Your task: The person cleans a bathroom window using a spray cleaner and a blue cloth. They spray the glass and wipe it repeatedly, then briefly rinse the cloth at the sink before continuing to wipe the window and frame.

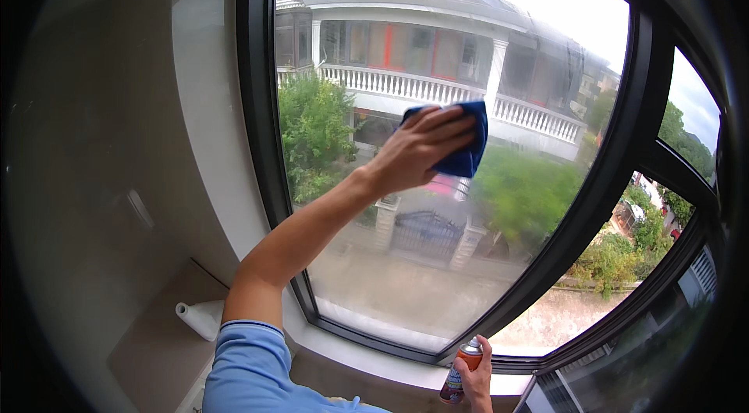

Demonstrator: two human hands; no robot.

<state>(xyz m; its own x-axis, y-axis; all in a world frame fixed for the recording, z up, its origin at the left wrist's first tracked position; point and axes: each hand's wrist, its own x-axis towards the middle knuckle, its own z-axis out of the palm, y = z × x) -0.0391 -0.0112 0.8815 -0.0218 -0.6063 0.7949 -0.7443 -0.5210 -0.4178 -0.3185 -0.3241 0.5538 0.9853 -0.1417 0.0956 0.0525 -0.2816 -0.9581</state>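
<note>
With its fingers spread over a folded dark blue cloth (470, 150), my left hand (412, 146) presses against the large window pane (374, 281). The arm reaches up and across from the lower left. Streaks and a hazy film show on the glass, most clearly over the lower part and at the upper right. Low in the view, my right hand (480, 381) grips an orange and dark aerosol can (452, 382), held upright with a slight tilt near the sill. A finger lies by its white nozzle.
A black window frame (260, 91) borders the pane, with smaller window sections at the right. Below runs a pale sill (374, 357). On a brownish surface (155, 331) at lower left lies a white tube-like object (202, 319), partly behind my arm. A wall stands left.
</note>
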